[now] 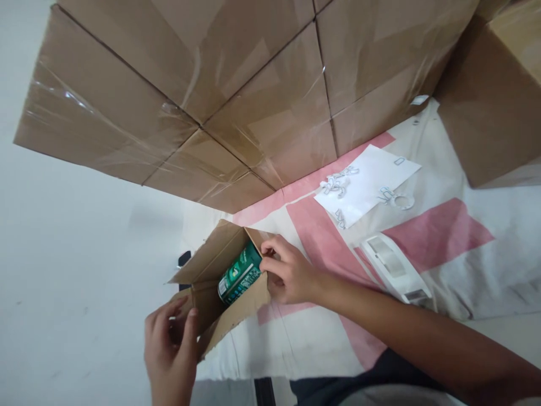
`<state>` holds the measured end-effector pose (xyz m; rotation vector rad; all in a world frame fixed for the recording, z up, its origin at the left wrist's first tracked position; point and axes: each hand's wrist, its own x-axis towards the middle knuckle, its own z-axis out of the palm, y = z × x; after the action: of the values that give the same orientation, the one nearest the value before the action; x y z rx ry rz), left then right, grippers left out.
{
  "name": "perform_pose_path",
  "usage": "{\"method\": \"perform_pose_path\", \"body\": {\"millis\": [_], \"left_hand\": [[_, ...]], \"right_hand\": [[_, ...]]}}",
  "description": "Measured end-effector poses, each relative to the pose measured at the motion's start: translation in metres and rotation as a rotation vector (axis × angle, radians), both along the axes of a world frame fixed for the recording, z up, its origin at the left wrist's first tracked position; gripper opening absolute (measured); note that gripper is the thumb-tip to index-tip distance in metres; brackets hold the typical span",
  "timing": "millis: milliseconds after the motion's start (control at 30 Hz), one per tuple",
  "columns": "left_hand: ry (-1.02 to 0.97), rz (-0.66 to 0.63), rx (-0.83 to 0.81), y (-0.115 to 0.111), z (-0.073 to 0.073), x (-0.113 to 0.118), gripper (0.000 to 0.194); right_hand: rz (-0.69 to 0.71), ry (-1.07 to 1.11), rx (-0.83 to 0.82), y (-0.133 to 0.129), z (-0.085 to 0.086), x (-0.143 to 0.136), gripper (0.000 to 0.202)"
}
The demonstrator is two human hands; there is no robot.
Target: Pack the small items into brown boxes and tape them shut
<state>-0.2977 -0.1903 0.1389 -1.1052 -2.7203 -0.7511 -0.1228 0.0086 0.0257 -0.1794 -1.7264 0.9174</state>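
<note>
A small cardboard box [236,330] lies in front of me with its flaps raised. Inside it a green can [240,273] with printed labelling rests tilted. My right hand [289,270] pinches the box's right end flap, thumb and fingers close together at its edge beside the can. At the opposite end is my left hand [171,338], its fingers curled and thumb held apart, next to the left flap. Whether those fingertips touch the cardboard is hard to tell.
Taped brown cartons [262,107] are stacked behind the box, and another carton [486,107] stands at right. A white sheet [367,180] holds small clear pieces. On the pink and white cloth [316,248] lies a white tape dispenser [393,265]. A tape roll [401,201] is beside the sheet.
</note>
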Motion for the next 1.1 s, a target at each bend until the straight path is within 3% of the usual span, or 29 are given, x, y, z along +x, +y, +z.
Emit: {"method": "perform_pose_path", "body": {"millis": [100,200,267,367,533,600,733,833,933,1100], "left_hand": [[0.137,0.048,0.012,-0.012,0.002,-0.011,0.048],[-0.089,0.103,0.061,-0.023,-0.002,-0.021,0.053],[-0.240,0.071,0.077,-0.027,-0.003,-0.023,0.051],[-0.299,-0.080,0.016,-0.021,0.003,-0.018,0.046],[-0.466,-0.425,-0.546,0.019,0.026,-0.004,0.041],[-0.435,-0.515,-0.661,0.045,0.029,0.002,0.040],[-0.270,-0.652,-0.531,0.101,0.019,0.014,0.046],[-0.256,-0.724,-0.537,0.131,0.004,0.020,0.047],[-0.328,-0.730,-0.535,0.141,-0.010,0.019,0.044],[-0.269,-0.787,-0.512,0.142,-0.020,0.013,0.041]], "right_hand": [[-0.001,0.006,0.008,0.000,0.000,0.000,0.018],[-0.005,0.023,-0.003,-0.001,0.000,0.000,0.018],[-0.003,0.032,-0.020,-0.001,0.001,0.000,0.019],[0.010,0.029,-0.027,-0.001,0.000,0.001,0.019],[0.032,0.031,-0.018,0.000,-0.002,0.001,0.023],[0.042,0.024,-0.013,0.000,-0.003,0.001,0.024],[0.054,0.010,0.005,0.002,-0.003,0.002,0.023],[0.054,0.017,-0.009,0.003,-0.003,0.003,0.023],[0.055,0.022,-0.029,0.004,-0.003,0.003,0.024],[0.046,0.027,-0.031,0.003,-0.004,0.001,0.022]]}}
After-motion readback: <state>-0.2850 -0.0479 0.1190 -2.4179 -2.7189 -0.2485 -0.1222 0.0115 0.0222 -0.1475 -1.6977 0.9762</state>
